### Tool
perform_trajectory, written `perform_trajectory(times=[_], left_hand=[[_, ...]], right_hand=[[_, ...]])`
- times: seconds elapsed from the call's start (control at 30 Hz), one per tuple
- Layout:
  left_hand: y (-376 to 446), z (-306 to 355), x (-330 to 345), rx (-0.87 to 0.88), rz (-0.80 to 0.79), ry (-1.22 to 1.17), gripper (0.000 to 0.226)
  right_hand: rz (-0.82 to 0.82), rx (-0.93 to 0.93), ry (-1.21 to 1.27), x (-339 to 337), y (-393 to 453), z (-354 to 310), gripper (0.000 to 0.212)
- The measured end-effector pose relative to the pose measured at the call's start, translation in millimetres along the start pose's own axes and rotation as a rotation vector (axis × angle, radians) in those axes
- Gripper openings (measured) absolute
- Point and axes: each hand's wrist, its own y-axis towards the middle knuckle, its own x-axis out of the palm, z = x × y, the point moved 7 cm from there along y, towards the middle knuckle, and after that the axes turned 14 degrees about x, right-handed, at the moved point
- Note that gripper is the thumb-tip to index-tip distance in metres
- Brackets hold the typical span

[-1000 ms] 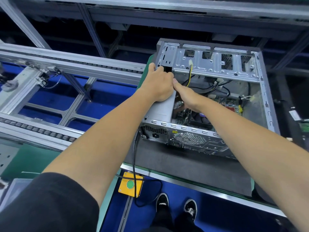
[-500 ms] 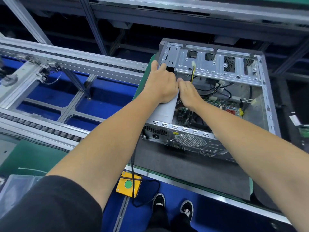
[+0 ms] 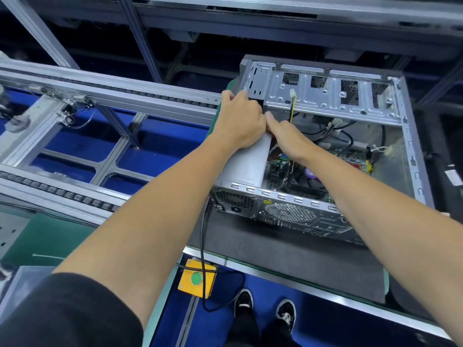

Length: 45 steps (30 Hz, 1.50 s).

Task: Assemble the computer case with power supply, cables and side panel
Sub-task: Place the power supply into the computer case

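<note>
An open metal computer case point(image 3: 411, 156) lies on its side on a dark mat, its side panel off. A grey power supply point(image 3: 246, 164) sits in its near left corner. My left hand point(image 3: 240, 121) lies over the far end of the power supply with fingers curled round its far edge. Reaching into the case right beside it, my right hand point(image 3: 288, 136) has its thumb against the power supply's inner edge; its fingers are hidden. Black and yellow cables point(image 3: 292, 108) hang inside over the motherboard point(image 3: 300, 171).
A black power cord point(image 3: 202, 246) drops from the case's rear past a yellow box with a green button point(image 3: 196, 278). A conveyor frame with rollers point(image 3: 100, 101) runs to the left. The dark mat point(image 3: 275, 251) extends in front of the case. My shoes point(image 3: 263, 311) show below.
Both hands stayed on the far end of the power supply. The view shifted slightly; my right hand closed in against the left.
</note>
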Motion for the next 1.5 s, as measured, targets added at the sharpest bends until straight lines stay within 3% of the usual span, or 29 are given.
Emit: perform_trajectory(times=[0.07,0.17,0.23,0.43,0.63,0.7,0.8,0.97,1.07,1.13,1.23,1.33,1.5], left_hand=[[-1,3,4,0.01,-0.047,0.011,0.032],[2,4,6,0.011,-0.073,0.02,0.034],[5,5,6,0.014,-0.087,0.023,0.034],[6,6,7,0.028,-0.099,-0.032,0.036],[4,9,6,0.019,-0.098,-0.04,0.035],[3,9,6,0.017,-0.101,-0.049,0.034],[1,8,5,0.015,-0.089,-0.061,0.033],[-2,8,1,0.016,-0.033,-0.065,0.032],[-3,7,-1,0.004,-0.003,-0.11,0.022],[-5,7,-4,-0.014,0.032,-0.145,0.022],[-9,0,-13,-0.087,0.161,-0.319,0.021],[-15,-17,-17,-0.209,0.297,-0.503,0.022],[-56,-58,8,-0.613,0.387,-0.849,0.023]], right_hand=[[0.003,0.034,-0.042,0,-1,4,0.061],[-0.133,0.05,-0.004,11,-1,9,0.074],[-0.185,0.049,0.038,15,-3,6,0.066],[-0.176,0.046,0.039,12,5,6,0.041],[-0.17,0.031,0.002,12,-3,4,0.039],[-0.174,0.019,-0.032,15,-7,0,0.049],[-0.115,-0.034,-0.111,14,-14,-9,0.055],[0.103,-0.119,-0.391,2,-29,-22,0.025],[0.18,-0.225,-0.493,1,-41,-35,0.034],[0.225,-0.218,-0.41,-3,-47,-38,0.034],[0.253,-0.225,-0.403,0,-54,-46,0.01],[0.281,-0.281,-0.466,6,-61,-60,0.011],[0.317,-0.348,-0.536,21,-75,-82,0.007]])
